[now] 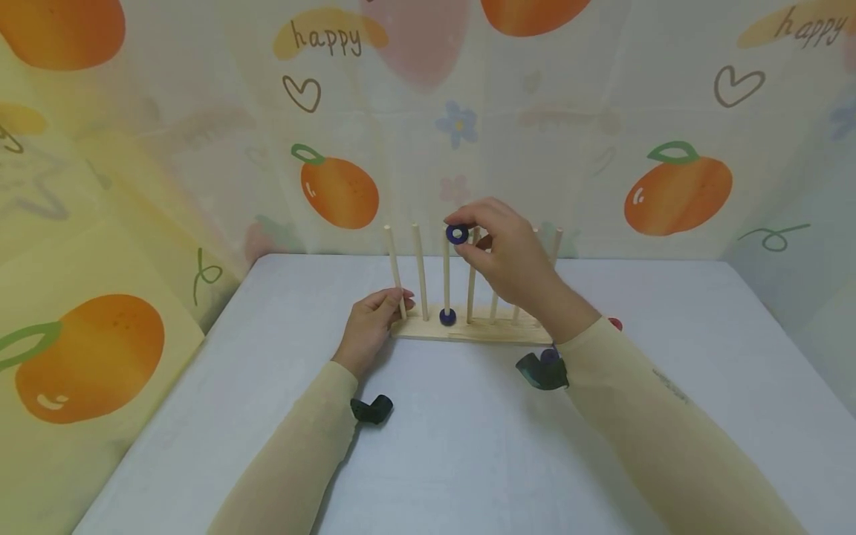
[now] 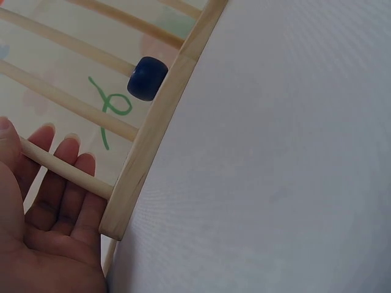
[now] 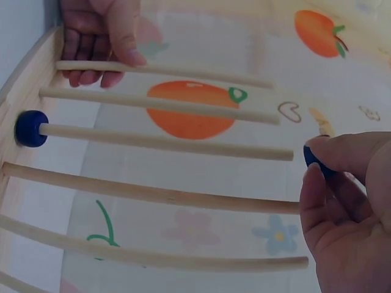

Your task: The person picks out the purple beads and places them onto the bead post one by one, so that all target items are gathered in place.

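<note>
A wooden peg rack (image 1: pixel 475 333) with several upright dowels stands on the white table. My left hand (image 1: pixel 371 321) grips the leftmost dowel (image 2: pixel 67 170) near its foot, thumb on one side and fingers on the other. Between thumb and index finger, my right hand (image 1: pixel 515 256) pinches a blue bead (image 1: pixel 458 235) with its hole facing the head view. That bead is close by the top of the third dowel (image 3: pixel 171 144) from the left. Another blue bead (image 2: pixel 147 79) sits at the bottom of this same dowel, against the base.
Past the right forearm a red piece (image 1: pixel 615 324) shows partly on the table (image 1: pixel 428 446). A purple-blue bead (image 1: pixel 550 357) lies in front of the rack, partly hidden by the dark wrist mount (image 1: pixel 542 373). A patterned cloth (image 1: pixel 568 148) hangs behind.
</note>
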`<state>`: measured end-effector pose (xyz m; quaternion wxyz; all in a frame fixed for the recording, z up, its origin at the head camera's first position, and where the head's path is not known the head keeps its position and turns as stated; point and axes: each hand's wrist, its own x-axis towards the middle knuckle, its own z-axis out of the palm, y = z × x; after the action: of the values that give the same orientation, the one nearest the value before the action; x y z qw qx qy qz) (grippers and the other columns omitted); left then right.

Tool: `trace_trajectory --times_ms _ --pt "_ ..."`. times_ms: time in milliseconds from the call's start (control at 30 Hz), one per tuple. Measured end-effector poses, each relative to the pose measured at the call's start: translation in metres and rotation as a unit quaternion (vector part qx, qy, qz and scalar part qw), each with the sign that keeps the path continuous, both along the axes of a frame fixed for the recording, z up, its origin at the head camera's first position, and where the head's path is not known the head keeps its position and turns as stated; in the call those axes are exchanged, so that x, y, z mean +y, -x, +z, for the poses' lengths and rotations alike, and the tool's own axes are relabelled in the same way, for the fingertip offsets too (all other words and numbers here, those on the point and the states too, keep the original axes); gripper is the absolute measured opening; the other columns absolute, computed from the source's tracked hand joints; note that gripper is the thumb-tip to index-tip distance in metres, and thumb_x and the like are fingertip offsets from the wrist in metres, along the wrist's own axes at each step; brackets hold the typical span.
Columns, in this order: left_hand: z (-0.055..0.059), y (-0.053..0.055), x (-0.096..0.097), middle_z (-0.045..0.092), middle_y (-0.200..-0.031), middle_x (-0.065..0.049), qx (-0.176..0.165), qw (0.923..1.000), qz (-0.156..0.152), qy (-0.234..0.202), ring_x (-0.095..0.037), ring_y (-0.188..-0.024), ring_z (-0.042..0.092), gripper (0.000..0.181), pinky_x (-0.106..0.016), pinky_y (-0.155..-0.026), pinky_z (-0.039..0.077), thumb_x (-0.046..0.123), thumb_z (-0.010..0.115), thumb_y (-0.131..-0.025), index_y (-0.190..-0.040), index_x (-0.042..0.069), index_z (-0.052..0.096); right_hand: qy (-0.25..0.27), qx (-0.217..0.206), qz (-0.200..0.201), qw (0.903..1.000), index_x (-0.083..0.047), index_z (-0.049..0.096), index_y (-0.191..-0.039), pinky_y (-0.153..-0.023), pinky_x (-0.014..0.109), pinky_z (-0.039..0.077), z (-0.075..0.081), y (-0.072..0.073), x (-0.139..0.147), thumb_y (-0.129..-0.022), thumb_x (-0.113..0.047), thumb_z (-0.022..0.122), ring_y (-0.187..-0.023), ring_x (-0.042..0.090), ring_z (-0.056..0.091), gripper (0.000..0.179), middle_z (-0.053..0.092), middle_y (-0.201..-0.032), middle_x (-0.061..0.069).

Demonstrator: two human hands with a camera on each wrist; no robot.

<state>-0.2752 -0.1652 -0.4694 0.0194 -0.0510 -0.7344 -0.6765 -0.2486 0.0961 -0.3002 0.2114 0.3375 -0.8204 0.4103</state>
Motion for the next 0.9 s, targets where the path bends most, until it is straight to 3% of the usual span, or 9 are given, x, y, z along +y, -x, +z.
trace_trajectory --times_ms 367,600,900 --pt "-0.002 0.001 0.001 0.076 -0.118 -0.013 0.002 1.0000 0.006 0.000 -0.027 -0.118 0.069 0.042 -0.036 -0.106 0.055 0.039 0.063 -0.113 -0.126 0.002 0.077 -0.018 -0.038 -0.017 0.9990 0.001 0.072 -0.131 -0.079 0.034 0.055 0.002 0.010 -0.014 -0.103 0.002 0.074 -0.102 0.023 0.062 0.028 0.067 -0.133 0.010" --pt "-0.002 0.002 0.001 0.076 -0.117 -0.012 0.000 1.0000 0.005 -0.005 -0.025 -0.117 0.070 0.039 -0.035 -0.104 0.056 0.039 0.063 -0.113 -0.124 0.005 0.079 -0.025 -0.049 -0.024 0.9982 0.001 0.071 -0.133 -0.083 0.036 0.055 0.003 0.013 -0.017 -0.103 0.003 0.074 -0.117 0.023 0.064 0.030 0.067 -0.134 0.010" --pt "0.000 0.000 0.001 0.075 -0.117 -0.013 -0.002 1.0000 0.004 -0.005 -0.026 -0.117 0.070 0.039 -0.035 -0.105 0.055 0.038 0.063 -0.113 -0.124 0.005 0.079 -0.037 -0.061 -0.037 0.9968 0.000 0.071 -0.135 -0.084 0.036 0.052 0.003 0.015 -0.019 -0.104 -0.002 0.075 -0.120 0.023 0.065 0.031 0.067 -0.134 0.010"
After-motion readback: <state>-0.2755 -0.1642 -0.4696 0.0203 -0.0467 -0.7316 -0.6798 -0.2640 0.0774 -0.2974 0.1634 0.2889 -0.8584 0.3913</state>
